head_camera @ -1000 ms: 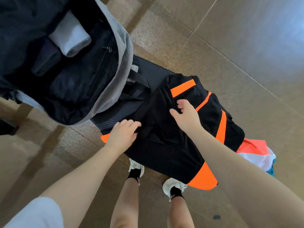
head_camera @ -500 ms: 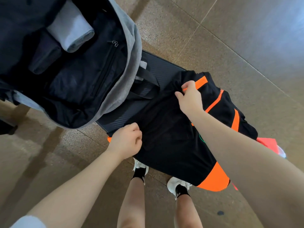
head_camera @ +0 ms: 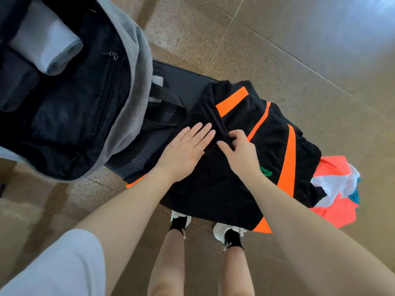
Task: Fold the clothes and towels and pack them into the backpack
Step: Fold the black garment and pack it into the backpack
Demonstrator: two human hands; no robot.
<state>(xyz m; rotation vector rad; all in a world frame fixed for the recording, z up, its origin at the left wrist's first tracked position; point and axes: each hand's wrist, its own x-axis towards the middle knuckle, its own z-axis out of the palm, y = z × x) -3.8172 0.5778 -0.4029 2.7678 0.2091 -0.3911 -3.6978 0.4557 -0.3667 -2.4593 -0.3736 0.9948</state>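
The open backpack fills ten o'clock, a rolled white towel inside. At centre the black-and-orange garment lies on a black mat — left hand pressing flat, fingers straight; right hand pinching a fold.

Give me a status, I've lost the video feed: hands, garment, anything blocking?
Left hand flat on the black and orange garment. Right hand pinching a fold of it. Backpack open alongside, grey roll inside. Nothing blocking.

bare forearms, pale short sleeve, bare legs, black ankle socks, seemingly white trainers
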